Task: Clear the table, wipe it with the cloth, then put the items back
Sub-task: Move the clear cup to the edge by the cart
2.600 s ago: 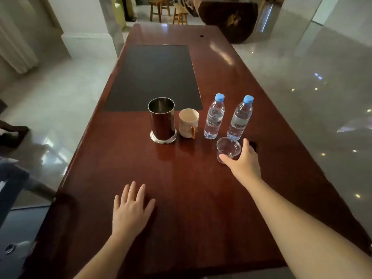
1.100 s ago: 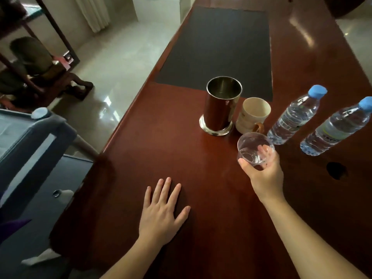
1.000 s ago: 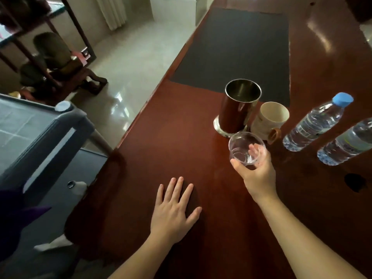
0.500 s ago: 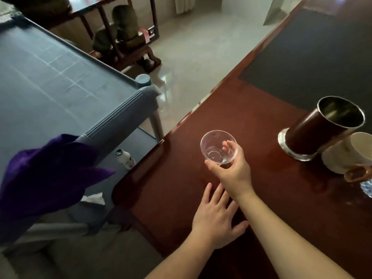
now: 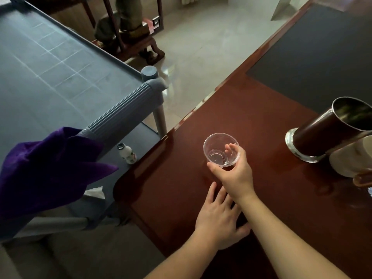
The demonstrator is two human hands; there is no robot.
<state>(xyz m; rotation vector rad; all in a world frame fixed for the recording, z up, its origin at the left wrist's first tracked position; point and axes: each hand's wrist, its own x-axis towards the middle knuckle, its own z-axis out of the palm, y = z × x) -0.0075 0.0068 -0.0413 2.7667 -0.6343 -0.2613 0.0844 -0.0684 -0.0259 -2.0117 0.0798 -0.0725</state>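
Note:
My right hand [image 5: 234, 176] grips a clear plastic cup [image 5: 221, 150] just above the red-brown wooden table [image 5: 181, 188], near its left edge. My left hand [image 5: 217, 216] lies flat on the table with fingers spread, partly under my right forearm. A purple cloth [image 5: 46, 170] hangs over the rail of a grey cart [image 5: 60, 67] to the left of the table. At the right edge stand a metal canister [image 5: 330, 133] and a cream mug [image 5: 352, 160], the mug cut off by the frame.
A black mat [image 5: 322, 57] covers the far part of the table. A small white bottle [image 5: 127, 154] and a tissue [image 5: 94, 193] sit on the cart's lower shelf. Dark wooden furniture [image 5: 128, 27] stands beyond the cart on the pale tiled floor.
My right hand lifted the clear cup from beside the water bottles and carried it left toward the table's left edge. The view swung left; the bottles left the frame. My left hand stayed flat.

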